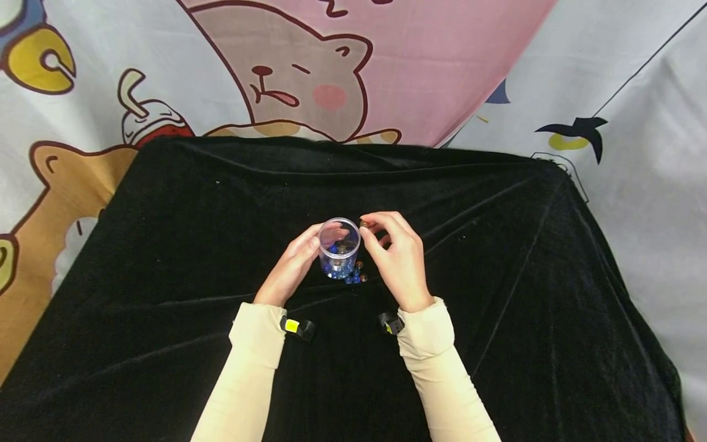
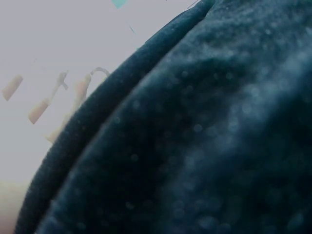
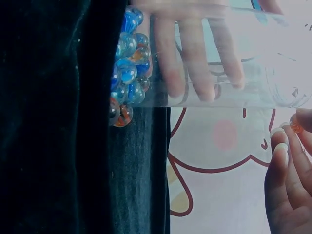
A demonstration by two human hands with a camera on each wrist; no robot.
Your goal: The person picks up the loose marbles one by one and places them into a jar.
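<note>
A clear plastic jar [image 1: 339, 256] stands upright on the black cloth with blue and other glass marbles [image 3: 127, 73] at its bottom. My left hand [image 1: 291, 265] holds it from the left, thumb in front and fingers behind, as the right wrist view shows through the clear wall. Beside the rim on the right, my right hand [image 1: 402, 261] pinches an orange-brown marble [image 1: 363, 224] between thumb and fingertips. Several loose blue and orange marbles [image 1: 356, 278] lie on the cloth against the jar's right side. The left wrist view shows mostly blurred cloth.
Black velvet cloth [image 1: 497, 294] with soft folds covers the table. Behind it hangs a printed curtain [image 1: 431, 67] with a cartoon bear. Each wrist wears a dark strap [image 1: 298, 327] over a cream sleeve [image 1: 237, 387].
</note>
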